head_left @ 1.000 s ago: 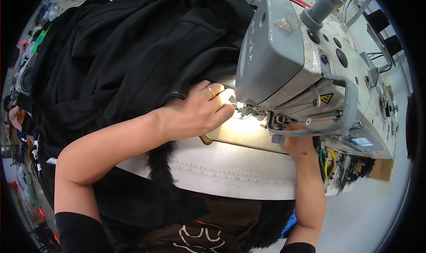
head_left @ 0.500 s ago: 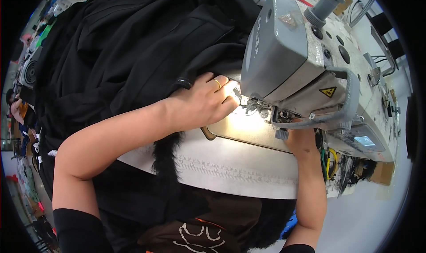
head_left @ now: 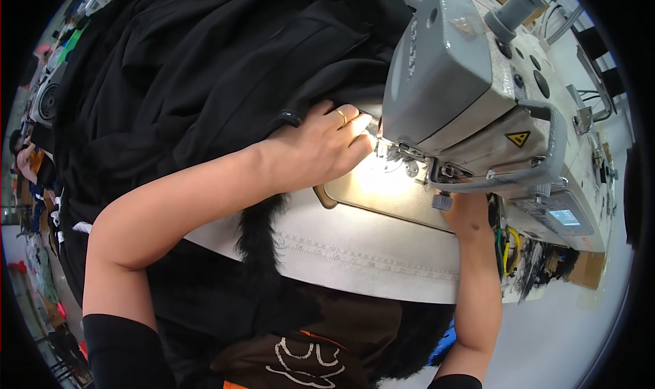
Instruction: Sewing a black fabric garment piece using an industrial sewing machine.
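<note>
My left hand [head_left: 317, 147], with a ring on one finger, is closed over the edge of a large black garment [head_left: 205, 82]. Its fingertips lie in bright lamp glare, just left of the needle area of a grey and white sewing machine [head_left: 437, 75]. A black furry strip [head_left: 259, 235] hangs down from beneath the left wrist. My right hand [head_left: 469, 211] reaches in under the machine's grey guard bar [head_left: 501, 177]. The machine hides its fingers, so what they touch does not show.
A metal plate [head_left: 389, 205] and a pale table edge with a printed ruler scale [head_left: 361, 256] lie before the needle. The lit control panel [head_left: 563, 217] is at the right, above yellow and green handles [head_left: 508, 249]. More black cloth covers my lap.
The view has shifted slightly, so the machine appears farther right. My left fingertips are a little farther from the needle area. My right hand stays in nearly the same place under the machine.
</note>
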`<act>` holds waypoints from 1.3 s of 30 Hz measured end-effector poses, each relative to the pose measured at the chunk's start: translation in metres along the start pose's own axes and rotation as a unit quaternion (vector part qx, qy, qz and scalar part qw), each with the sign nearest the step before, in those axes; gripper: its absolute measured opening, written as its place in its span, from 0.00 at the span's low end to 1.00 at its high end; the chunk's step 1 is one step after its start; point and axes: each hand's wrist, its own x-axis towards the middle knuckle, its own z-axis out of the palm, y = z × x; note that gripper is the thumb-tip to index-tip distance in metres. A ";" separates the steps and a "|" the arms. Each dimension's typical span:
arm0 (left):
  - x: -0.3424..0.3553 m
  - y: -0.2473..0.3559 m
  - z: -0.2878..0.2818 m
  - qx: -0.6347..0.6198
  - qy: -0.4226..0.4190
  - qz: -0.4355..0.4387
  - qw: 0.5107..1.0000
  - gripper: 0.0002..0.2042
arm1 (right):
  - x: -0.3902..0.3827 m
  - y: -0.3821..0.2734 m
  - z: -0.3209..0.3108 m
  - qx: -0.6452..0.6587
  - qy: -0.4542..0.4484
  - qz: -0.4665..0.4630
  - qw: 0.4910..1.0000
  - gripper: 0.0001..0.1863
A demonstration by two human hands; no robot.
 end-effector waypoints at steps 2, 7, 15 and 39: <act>-0.001 -0.003 -0.003 -0.045 0.006 -0.005 0.999 0.10 | -0.010 0.007 0.010 -0.097 0.024 -0.028 0.995 0.15; -0.009 -0.015 0.009 -0.258 0.088 -0.037 0.961 0.09 | -0.003 0.006 0.000 -0.021 -0.082 0.051 0.995 0.20; -0.025 0.001 -0.024 -0.360 0.010 -0.103 0.927 0.08 | 0.006 -0.028 -0.045 0.157 -0.086 0.054 0.982 0.15; -0.015 -0.005 -0.023 -0.122 -0.003 0.004 0.992 0.08 | -0.004 -0.012 -0.023 0.104 -0.162 0.080 0.978 0.28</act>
